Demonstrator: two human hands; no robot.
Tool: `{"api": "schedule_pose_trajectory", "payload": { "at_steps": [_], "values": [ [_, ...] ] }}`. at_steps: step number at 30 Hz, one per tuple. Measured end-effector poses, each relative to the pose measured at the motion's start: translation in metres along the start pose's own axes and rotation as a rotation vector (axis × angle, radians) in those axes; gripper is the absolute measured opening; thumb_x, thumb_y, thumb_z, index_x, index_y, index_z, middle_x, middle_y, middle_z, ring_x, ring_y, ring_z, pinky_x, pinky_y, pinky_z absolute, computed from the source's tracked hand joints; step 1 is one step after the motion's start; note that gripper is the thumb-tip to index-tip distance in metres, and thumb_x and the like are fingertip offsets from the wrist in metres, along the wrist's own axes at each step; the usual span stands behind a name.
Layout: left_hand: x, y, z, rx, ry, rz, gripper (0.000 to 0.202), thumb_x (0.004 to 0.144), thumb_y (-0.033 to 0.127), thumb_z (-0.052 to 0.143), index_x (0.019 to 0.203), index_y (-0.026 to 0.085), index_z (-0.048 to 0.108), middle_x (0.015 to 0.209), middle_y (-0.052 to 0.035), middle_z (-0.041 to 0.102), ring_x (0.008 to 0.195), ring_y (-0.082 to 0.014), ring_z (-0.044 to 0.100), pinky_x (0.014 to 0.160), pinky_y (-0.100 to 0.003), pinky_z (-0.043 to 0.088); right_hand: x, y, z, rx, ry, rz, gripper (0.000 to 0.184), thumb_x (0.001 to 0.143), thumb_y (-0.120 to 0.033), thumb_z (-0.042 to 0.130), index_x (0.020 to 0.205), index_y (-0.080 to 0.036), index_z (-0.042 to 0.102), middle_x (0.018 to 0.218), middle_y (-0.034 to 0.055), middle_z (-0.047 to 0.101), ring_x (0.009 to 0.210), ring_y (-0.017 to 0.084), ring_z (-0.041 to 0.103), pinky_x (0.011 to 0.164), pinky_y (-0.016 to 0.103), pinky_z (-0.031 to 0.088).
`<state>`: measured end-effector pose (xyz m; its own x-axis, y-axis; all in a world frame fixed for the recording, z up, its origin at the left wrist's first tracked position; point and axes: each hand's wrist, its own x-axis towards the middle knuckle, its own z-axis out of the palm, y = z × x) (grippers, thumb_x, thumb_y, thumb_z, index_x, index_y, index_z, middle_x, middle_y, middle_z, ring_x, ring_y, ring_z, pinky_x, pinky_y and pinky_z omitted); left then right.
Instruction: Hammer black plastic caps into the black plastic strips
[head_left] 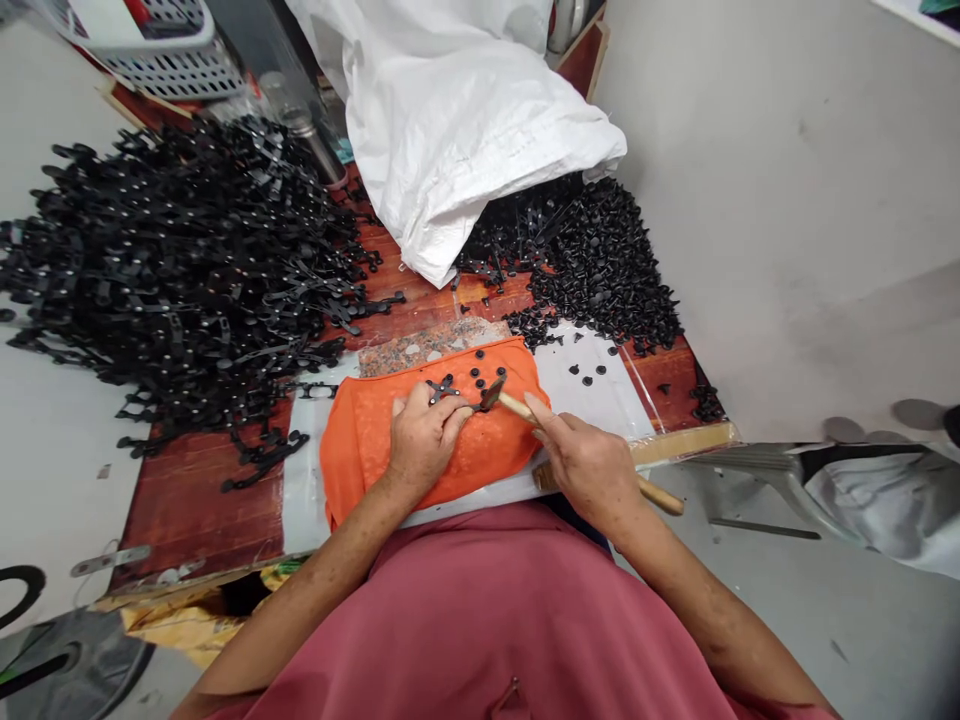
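Observation:
My right hand (586,462) is wrapped round the wooden handle of a hammer (517,405). The hammer's metal head is down at the orange cloth (465,455), right by the fingertips of my left hand (426,432). Between its thumb and fingers, my left hand pinches a black jointed plastic piece (444,390), whose crossed arms spread out over the cloth. Several small black round-headed pegs (480,372) rest on the cloth just beyond the hammer head. Whether the hammer touches the piece, I cannot tell.
A big heap of black linked pieces (172,270) covers the table's left side. Black pegs (607,260) are piled at the right, beside a white sack (480,130). A speckled stone slab (431,345) shows behind the cloth. A basket (161,65) and a flask (319,145) stand at the back.

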<state>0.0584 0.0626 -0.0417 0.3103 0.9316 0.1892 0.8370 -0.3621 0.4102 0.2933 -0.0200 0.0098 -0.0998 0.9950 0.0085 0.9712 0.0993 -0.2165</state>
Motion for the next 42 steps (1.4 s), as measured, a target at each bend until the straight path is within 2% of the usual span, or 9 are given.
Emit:
{"api": "schedule_pose_trajectory", "payload": {
  "at_steps": [4,10,14,17,21,24,32,37,42],
  "values": [
    [-0.002,-0.002,0.002,-0.001,0.008,0.007,0.028,0.1,0.04,0.058,0.1,0.026,0.083,0.09,-0.0063,0.061,0.09,-0.022,0.059,0.084,-0.035,0.038,0.0,0.001,-0.001,0.031,0.086,0.017,0.051,0.11,-0.032,0.038,0.16,-0.029,0.044,0.088,0.0037,0.073,0.072,0.016,0.066,0.064,0.026,0.041],
    [-0.002,0.001,0.0,0.033,0.025,0.001,0.027,0.099,0.04,0.059,0.098,0.028,0.084,0.086,-0.0056,0.061,0.087,-0.0213,0.06,0.083,-0.036,0.037,0.003,0.001,0.0,-0.079,-0.013,0.014,0.052,0.107,-0.027,0.042,0.158,-0.031,0.046,0.085,0.0034,0.072,0.066,0.016,0.063,0.055,0.027,0.034],
    [-0.002,-0.001,0.002,-0.004,0.036,-0.003,0.025,0.098,0.04,0.062,0.099,0.028,0.084,0.083,-0.0044,0.06,0.084,-0.0201,0.059,0.081,-0.035,0.038,-0.001,0.003,0.002,-0.021,0.159,-0.015,0.048,0.109,-0.033,0.039,0.156,-0.031,0.05,0.079,0.002,0.068,0.064,0.014,0.06,0.06,0.026,0.038],
    [0.0,-0.005,0.003,-0.132,0.071,-0.011,0.024,0.098,0.038,0.062,0.098,0.026,0.084,0.081,-0.0029,0.057,0.08,-0.0181,0.058,0.077,-0.033,0.04,-0.004,0.007,0.007,0.095,0.206,-0.057,0.047,0.109,-0.032,0.04,0.155,-0.03,0.052,0.078,0.0011,0.068,0.064,0.014,0.06,0.062,0.025,0.042],
    [0.002,-0.009,0.002,-0.293,0.092,-0.057,0.023,0.097,0.035,0.062,0.095,0.025,0.082,0.079,-0.0011,0.055,0.077,-0.016,0.056,0.074,-0.03,0.043,-0.007,0.015,0.019,0.281,0.172,0.013,0.049,0.108,-0.03,0.044,0.157,-0.028,0.048,0.092,0.0027,0.074,0.078,0.016,0.068,0.072,0.026,0.049],
    [0.002,-0.009,0.002,-0.31,0.078,-0.064,0.021,0.097,0.034,0.063,0.094,0.025,0.082,0.079,-0.0009,0.056,0.077,-0.016,0.056,0.074,-0.03,0.043,-0.012,0.017,0.026,0.297,0.128,0.039,0.05,0.106,-0.028,0.047,0.156,-0.03,0.049,0.097,0.0033,0.077,0.081,0.018,0.071,0.074,0.028,0.052],
    [0.0,-0.005,0.004,-0.202,0.078,-0.018,0.021,0.098,0.035,0.063,0.096,0.026,0.083,0.081,-0.0018,0.059,0.079,-0.0171,0.058,0.077,-0.033,0.04,-0.016,0.012,0.036,0.259,0.012,0.087,0.05,0.106,-0.028,0.049,0.156,-0.033,0.048,0.108,0.0039,0.079,0.086,0.019,0.074,0.074,0.028,0.055],
    [-0.001,-0.002,0.001,-0.115,0.085,0.016,0.023,0.099,0.037,0.063,0.096,0.026,0.083,0.085,-0.003,0.063,0.085,-0.019,0.06,0.084,-0.036,0.039,-0.016,0.014,0.038,0.258,-0.004,0.097,0.049,0.106,-0.029,0.05,0.155,-0.032,0.049,0.107,0.0038,0.079,0.088,0.02,0.075,0.073,0.028,0.054],
    [-0.001,-0.003,0.002,-0.096,0.097,0.014,0.024,0.098,0.04,0.063,0.095,0.027,0.083,0.083,-0.0032,0.062,0.084,-0.0196,0.06,0.082,-0.036,0.039,-0.016,0.015,0.039,0.282,0.006,0.096,0.05,0.105,-0.027,0.05,0.155,-0.031,0.05,0.112,0.0043,0.079,0.091,0.02,0.075,0.077,0.029,0.055]
  ]
}}
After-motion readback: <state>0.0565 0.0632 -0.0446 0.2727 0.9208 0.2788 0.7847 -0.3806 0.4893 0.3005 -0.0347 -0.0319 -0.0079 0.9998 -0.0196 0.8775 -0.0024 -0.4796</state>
